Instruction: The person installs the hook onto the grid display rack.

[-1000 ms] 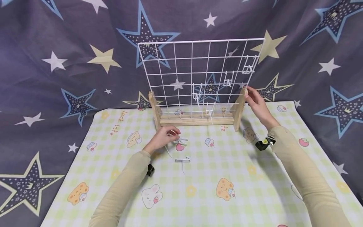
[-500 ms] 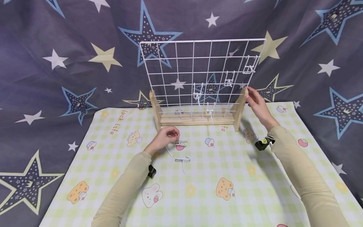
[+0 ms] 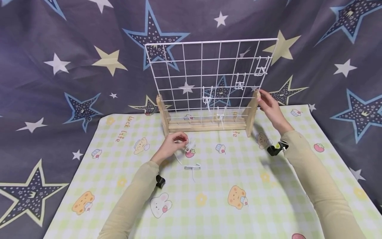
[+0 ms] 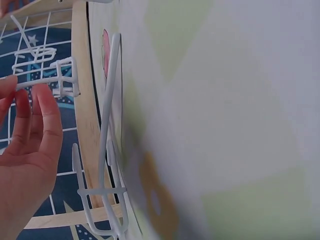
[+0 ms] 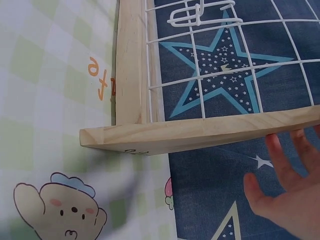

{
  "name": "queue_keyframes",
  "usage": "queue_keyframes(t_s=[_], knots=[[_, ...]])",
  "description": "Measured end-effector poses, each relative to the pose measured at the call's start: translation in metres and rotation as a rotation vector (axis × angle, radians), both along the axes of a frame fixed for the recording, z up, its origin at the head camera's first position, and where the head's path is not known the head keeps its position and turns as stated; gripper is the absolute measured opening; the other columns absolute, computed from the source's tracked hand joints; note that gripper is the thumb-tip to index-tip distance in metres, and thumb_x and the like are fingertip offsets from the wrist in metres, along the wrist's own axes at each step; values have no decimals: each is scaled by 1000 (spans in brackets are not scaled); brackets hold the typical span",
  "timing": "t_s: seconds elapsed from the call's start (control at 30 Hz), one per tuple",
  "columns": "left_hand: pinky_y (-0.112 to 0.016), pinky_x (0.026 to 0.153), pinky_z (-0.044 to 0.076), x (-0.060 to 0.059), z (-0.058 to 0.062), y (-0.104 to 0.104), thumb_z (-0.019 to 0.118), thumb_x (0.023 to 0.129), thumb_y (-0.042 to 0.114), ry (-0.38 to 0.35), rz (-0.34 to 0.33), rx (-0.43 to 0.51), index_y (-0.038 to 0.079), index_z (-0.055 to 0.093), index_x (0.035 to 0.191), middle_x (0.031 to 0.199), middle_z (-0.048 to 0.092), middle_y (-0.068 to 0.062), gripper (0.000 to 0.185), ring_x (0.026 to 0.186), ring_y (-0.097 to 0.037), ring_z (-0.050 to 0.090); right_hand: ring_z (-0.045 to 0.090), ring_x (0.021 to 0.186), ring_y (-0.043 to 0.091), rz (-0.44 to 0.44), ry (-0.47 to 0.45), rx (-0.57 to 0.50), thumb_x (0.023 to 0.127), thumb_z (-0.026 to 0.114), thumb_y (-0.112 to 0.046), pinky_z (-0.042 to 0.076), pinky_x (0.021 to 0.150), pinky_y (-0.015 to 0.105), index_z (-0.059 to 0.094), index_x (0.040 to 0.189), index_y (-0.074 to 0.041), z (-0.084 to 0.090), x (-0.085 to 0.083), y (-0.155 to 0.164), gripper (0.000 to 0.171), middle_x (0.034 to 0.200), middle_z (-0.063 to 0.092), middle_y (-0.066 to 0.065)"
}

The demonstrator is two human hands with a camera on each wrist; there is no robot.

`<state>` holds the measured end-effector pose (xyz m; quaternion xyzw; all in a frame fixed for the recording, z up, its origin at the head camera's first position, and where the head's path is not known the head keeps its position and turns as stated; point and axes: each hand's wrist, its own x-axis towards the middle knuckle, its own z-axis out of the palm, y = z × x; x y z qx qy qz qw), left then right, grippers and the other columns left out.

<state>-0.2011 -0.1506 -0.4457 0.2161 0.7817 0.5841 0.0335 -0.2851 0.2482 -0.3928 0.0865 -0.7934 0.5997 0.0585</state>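
Checkered counter (image 3: 206, 219), starry backdrop (image 3: 191, 20), and the white hook (image 4: 47, 80) pinched in the left hand (image 3: 173, 145) before the wire grid (image 3: 201, 76) blurs now, sharper half a second ago, so probably just picked up, while the right hand's (image 3: 273, 113) loose fingers touch the wooden upright (image 3: 252, 114).

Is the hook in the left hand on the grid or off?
Off: in the head view, the left hand holds the white wire hook in front of the wire grid panel, apart from it.

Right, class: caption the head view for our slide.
Left hand pinching a white hook, right hand at the wooden upright of a wire grid.
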Motion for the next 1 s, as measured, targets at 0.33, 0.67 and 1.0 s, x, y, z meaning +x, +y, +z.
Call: queue_keyframes(t_s=[0.33, 0.67, 1.0], knots=[[-28, 75, 57, -11, -18, -1, 65, 85, -12, 27, 39, 62, -12, 62, 93, 88, 65, -15, 9, 83, -19, 63, 37, 134, 24, 22, -7, -49, 103, 47, -22, 33, 109, 54, 27, 151, -3, 0, 1, -3, 56, 151, 30, 23], [-36, 81, 58, -5, 20, 9, 65, 84, -15, 73, 51, 65, -16, 60, 91, 91, 64, -28, 9, 83, -24, 65, 39, 132, 19, 2, -3, -67, 103, 49, -25, 36, 108, 48, 28, 152, -7, -6, -5, 2, 57, 152, 31, 19], [-40, 83, 57, -6, 42, 13, 66, 84, -14, 124, 105, 23, -16, 61, 93, 93, 63, -30, 10, 86, -32, 65, 40, 131, 18, 4, -10, -88, 103, 49, -26, 36, 107, 51, 28, 152, -8, -7, -4, 0, 57, 152, 31, 19]])
